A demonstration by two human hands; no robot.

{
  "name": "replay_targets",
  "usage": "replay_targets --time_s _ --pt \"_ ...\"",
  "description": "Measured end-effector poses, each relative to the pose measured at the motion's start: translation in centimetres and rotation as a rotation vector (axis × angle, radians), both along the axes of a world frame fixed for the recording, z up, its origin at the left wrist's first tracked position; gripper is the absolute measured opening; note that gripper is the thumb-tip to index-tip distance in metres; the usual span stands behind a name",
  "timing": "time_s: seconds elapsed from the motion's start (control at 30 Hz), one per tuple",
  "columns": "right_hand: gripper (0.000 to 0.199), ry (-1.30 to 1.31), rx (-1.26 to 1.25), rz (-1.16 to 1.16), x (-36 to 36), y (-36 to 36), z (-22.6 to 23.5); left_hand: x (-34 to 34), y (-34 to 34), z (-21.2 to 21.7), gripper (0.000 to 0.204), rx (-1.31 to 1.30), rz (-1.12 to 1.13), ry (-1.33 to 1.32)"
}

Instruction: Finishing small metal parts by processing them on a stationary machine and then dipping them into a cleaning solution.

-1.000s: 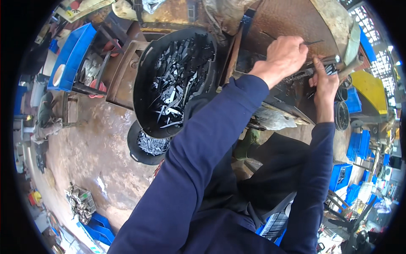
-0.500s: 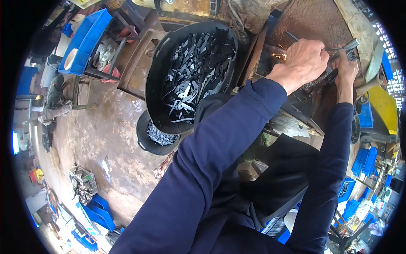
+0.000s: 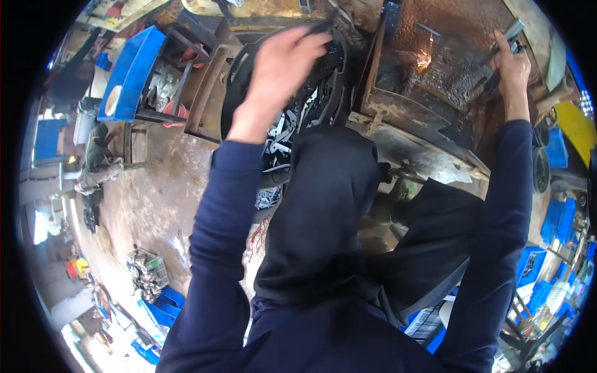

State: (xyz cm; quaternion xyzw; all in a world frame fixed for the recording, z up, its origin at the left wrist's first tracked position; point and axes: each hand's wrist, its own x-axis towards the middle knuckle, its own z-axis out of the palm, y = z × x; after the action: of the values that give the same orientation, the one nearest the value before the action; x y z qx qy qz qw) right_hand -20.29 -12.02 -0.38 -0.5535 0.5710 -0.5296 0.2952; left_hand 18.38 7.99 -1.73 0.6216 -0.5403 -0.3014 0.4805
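My left hand (image 3: 280, 71), smeared by motion, is over a black tub (image 3: 227, 118) heaped with dark and silvery metal strips (image 3: 287, 133). A thin dark strip (image 3: 324, 26) shows at its bent fingertips and seems pinched there. My right hand (image 3: 513, 67) is wrapped round a tool with a grey cylindrical metal end (image 3: 513, 29), above the right side of a wet, rusty metal trough (image 3: 398, 112). Between my hands, bright orange sparks (image 3: 423, 61) glow in the trough, close below a slim metal piece (image 3: 428, 29). The tool's lower part is hard to make out.
A smaller container of metal pieces (image 3: 268, 198) stands by the tub. A blue bin (image 3: 134, 71) rests on a stand at the left. A crate of metal parts (image 3: 148, 273) sits on the stained floor (image 3: 155, 205). My black-clad knee (image 3: 329, 180) is between tub and trough.
My left hand has swung left from the trough to above the tub. My right hand stays at the trough's right side with the tool, slightly higher in view. The sparks are larger.
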Motion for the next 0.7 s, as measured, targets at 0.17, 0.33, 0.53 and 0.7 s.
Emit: replay_targets --time_s 0.17,0.33,0.53,0.7 --pt "0.035 -0.114 -0.051 0.081 0.3 1.0 0.2 9.9 6.9 -7.6 0.028 0.326 0.238 -0.427" --pt "0.035 -0.163 -0.054 0.056 1.1 1.7 0.5 11.7 11.2 -14.6 0.049 0.324 0.203 -0.77" --pt "0.031 -0.059 0.015 -0.002 0.3 1.0 0.1 10.7 11.3 -16.7 0.068 0.467 0.284 -0.729" --pt "0.03 -0.087 -0.022 0.018 0.1 0.6 -0.2 10.7 11.2 -18.0 0.074 0.395 0.327 -0.735"
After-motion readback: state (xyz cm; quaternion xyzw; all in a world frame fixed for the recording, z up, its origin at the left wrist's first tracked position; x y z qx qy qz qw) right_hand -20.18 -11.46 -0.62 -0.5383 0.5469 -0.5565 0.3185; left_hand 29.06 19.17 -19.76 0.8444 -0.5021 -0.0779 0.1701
